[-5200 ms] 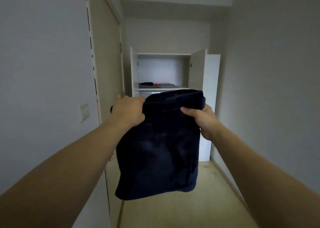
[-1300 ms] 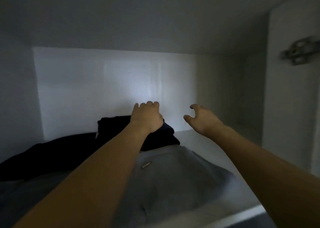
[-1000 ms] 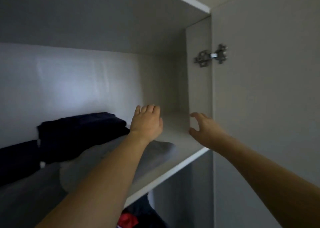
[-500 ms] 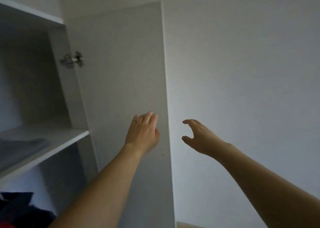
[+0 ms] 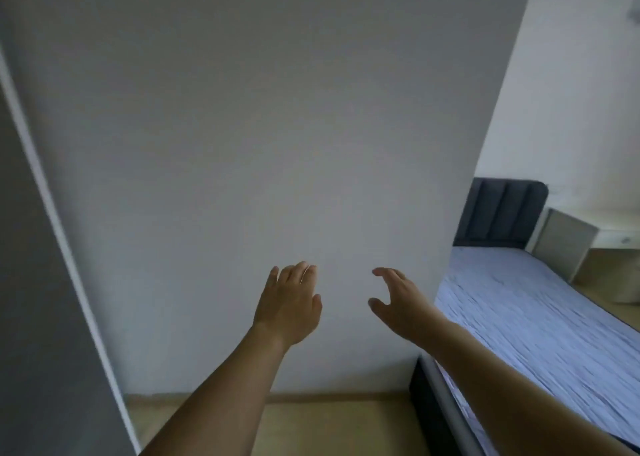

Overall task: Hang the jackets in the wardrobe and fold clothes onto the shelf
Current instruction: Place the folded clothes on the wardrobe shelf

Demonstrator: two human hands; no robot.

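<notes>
My left hand and right hand, centre frame, are both empty with fingers loosely spread. No garment shows; the wardrobe door edge stands far left, the bed lower right, nearer my right hand.

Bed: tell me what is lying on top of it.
Only a blue-grey wrinkled sheet shows on the bed; no clothes appear there. The right hand and forearm cover its near corner, and the wall hides its left side, so those parts cannot be checked.

Bed cut by right edge; right forearm hides its corner.
</notes>
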